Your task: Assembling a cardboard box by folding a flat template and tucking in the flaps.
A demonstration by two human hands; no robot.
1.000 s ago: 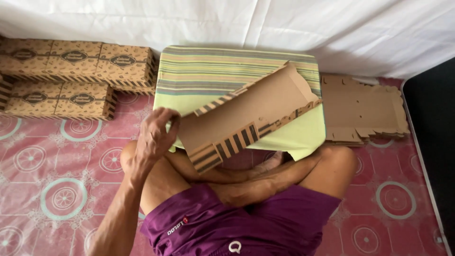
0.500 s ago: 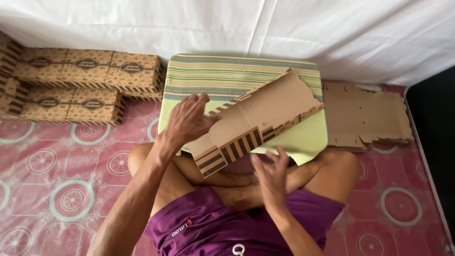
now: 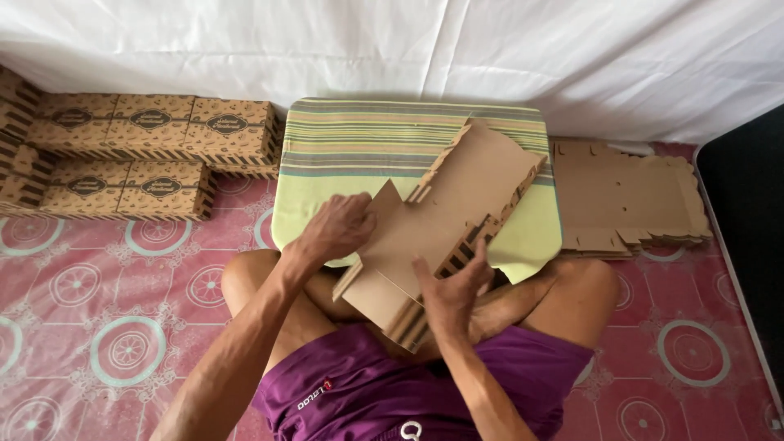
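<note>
White sheeting backs a pink patterned floor where a striped cushion bears the cardboard box blank — its long axis slanting from lap up-right. Left hand presses its left flap; right hand grasps the near edge — both touching.

A person sits cross-legged on a pink patterned mat. The left hand presses on a flat cardboard blank; the right hand grips its near striped edge. The blank lies tilted over a striped cushion. Folded boxes are stacked at left, flat blanks at right.
</note>
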